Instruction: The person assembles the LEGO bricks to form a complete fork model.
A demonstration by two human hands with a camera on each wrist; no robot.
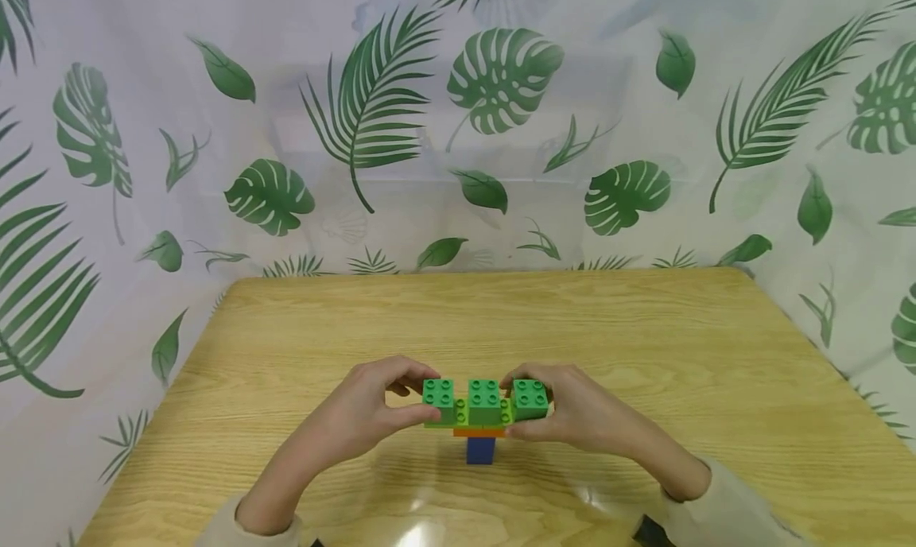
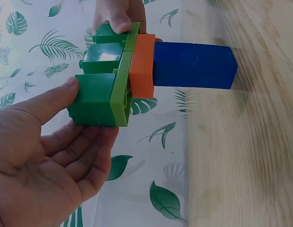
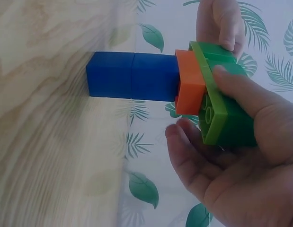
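Note:
A building-block stack stands upright on the table. At its base are two blue bricks [image 2: 196, 65], then an orange brick [image 2: 142, 66], then a light green layer [image 2: 120, 97]. Three green bricks sit in a row on top: a left one [image 1: 438, 398], a middle one [image 1: 484, 402] and a right one [image 1: 530, 401], with gaps between them. My left hand [image 1: 368, 404] pinches the left green brick between thumb and fingers. The right green brick is gripped by my right hand [image 1: 576, 408], its thumb on the near side and its fingers partly hidden behind.
The wood-grain table [image 1: 322, 324] extends around the stack on all sides. Behind and beside it hangs a white curtain [image 1: 401, 213] printed with green leaves. A small black object [image 1: 651, 531] shows by the right sleeve at the near edge.

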